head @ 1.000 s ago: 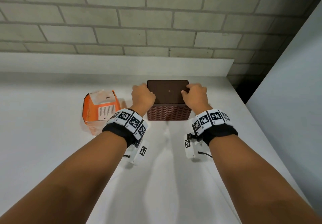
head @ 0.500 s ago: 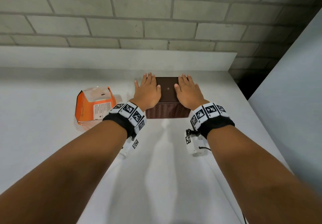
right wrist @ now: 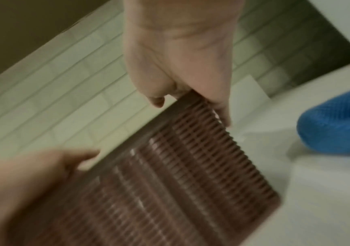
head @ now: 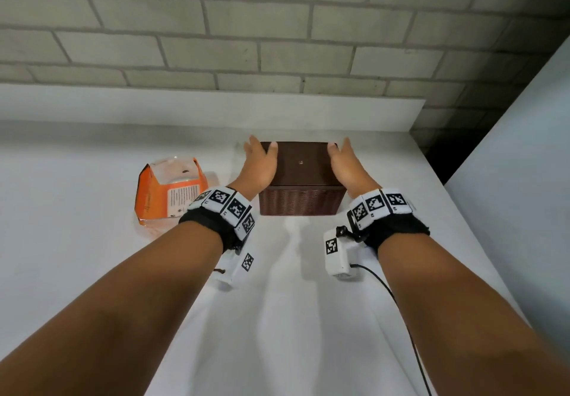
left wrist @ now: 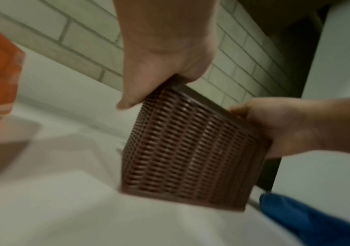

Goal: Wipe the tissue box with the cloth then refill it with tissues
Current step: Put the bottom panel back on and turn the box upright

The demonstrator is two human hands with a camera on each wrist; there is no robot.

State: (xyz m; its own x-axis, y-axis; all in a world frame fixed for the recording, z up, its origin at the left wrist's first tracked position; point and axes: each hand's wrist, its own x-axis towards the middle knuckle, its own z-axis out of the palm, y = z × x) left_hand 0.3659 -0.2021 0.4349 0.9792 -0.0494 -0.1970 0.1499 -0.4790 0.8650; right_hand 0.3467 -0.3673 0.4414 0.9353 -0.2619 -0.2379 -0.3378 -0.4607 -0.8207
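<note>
The dark brown woven-pattern plastic tissue box [head: 300, 184] stood upright on the white countertop [head: 277, 318], close to the low white ledge under the grey brick wall [head: 277, 41], its smooth brown lid [head: 300, 164] on top. The left hand [head: 257, 166] lay along the box's left side, thumb hooked over the lid's edge and fingers down the woven wall, grasping it. The right hand [head: 347, 166] grasped the right side the same way, thumb on the lid. To the left of the box, apart from it, sat the orange and clear plastic tissue pack [head: 169, 189]. A blue cloth [right wrist: 336, 126] lay on the counter to the right of the box; both wrist views were blurred
</note>
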